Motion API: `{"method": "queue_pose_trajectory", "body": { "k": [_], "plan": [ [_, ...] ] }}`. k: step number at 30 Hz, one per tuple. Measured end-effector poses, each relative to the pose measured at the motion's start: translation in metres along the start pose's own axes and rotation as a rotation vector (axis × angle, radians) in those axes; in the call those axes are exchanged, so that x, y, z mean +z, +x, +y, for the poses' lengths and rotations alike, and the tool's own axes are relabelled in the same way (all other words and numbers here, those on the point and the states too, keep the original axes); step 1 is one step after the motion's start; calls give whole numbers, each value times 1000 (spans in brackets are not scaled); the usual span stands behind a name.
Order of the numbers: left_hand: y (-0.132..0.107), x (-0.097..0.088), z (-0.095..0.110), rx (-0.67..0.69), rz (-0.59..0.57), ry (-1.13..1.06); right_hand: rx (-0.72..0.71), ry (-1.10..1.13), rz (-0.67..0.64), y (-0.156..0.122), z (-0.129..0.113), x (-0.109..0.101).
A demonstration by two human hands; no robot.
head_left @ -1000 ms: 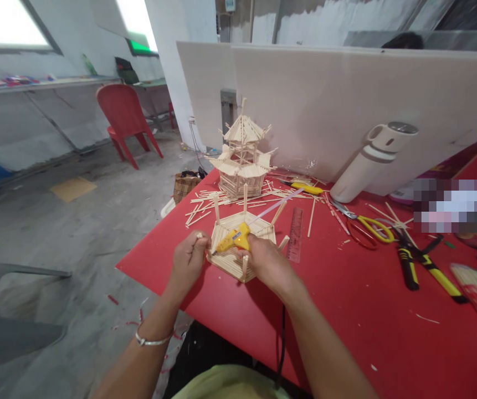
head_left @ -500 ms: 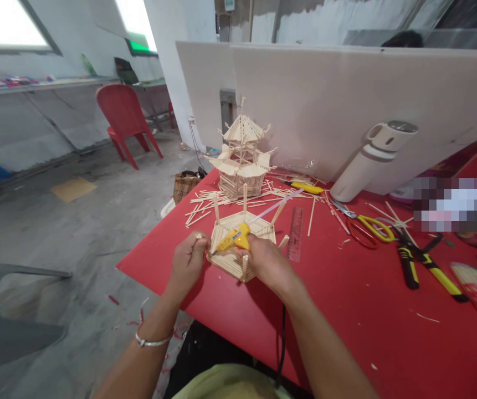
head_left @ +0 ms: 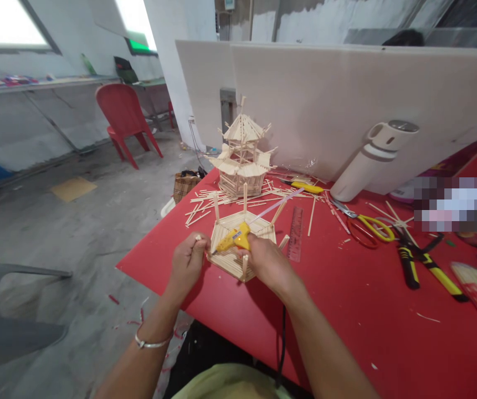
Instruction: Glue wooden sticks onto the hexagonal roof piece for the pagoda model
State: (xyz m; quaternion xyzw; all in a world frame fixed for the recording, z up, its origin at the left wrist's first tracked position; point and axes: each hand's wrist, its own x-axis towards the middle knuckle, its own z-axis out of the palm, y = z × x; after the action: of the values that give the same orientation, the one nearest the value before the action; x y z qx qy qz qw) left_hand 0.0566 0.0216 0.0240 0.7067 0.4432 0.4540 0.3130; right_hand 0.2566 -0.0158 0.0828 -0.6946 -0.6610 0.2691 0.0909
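At near table edge: left hand [head_left: 187, 260] pinched on a short stick [head_left: 199, 237], just beside the left corner of the hexagonal base [head_left: 258, 226]. Right hand [head_left: 265, 260] clamped on yellow glue gun [head_left: 235, 238], nozzle aimed at that stick. Base lies flat on the red table [head_left: 346, 310]. Floor is planked and several corner posts stand. My read: early stage, with no walls or roof yet versus the finished pagoda model [head_left: 242, 155] behind. Loose sticks [head_left: 205, 202] lie between them; ruler [head_left: 295, 233] and scissors [head_left: 367, 224] sit to the right.
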Motion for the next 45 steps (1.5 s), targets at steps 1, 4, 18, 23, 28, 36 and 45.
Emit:
{"method": "queue_pose_trajectory", "body": {
  "k": [1,4,18,23,28,36,45],
  "plan": [
    [0,0,0,1,0,2,0,5,-2,0,0,0],
    [-1,0,0,1,3,6,0,13,-3,0,0,-1],
    [-2,0,0,13,15,-11,18,10,-13,-1,-1,-1],
    [-4,0,0,10,18,-34,16,-7,-11,0,-1,0],
    [-6,1,-1,25,35,-76,9,-4,0,0,-1,1],
    [-10,1,-6,17,67,-97,14,-10,1,0,0,1],
    [-16,-2,0,5,89,-71,12,8,0,-1,-2,0]
  ]
}}
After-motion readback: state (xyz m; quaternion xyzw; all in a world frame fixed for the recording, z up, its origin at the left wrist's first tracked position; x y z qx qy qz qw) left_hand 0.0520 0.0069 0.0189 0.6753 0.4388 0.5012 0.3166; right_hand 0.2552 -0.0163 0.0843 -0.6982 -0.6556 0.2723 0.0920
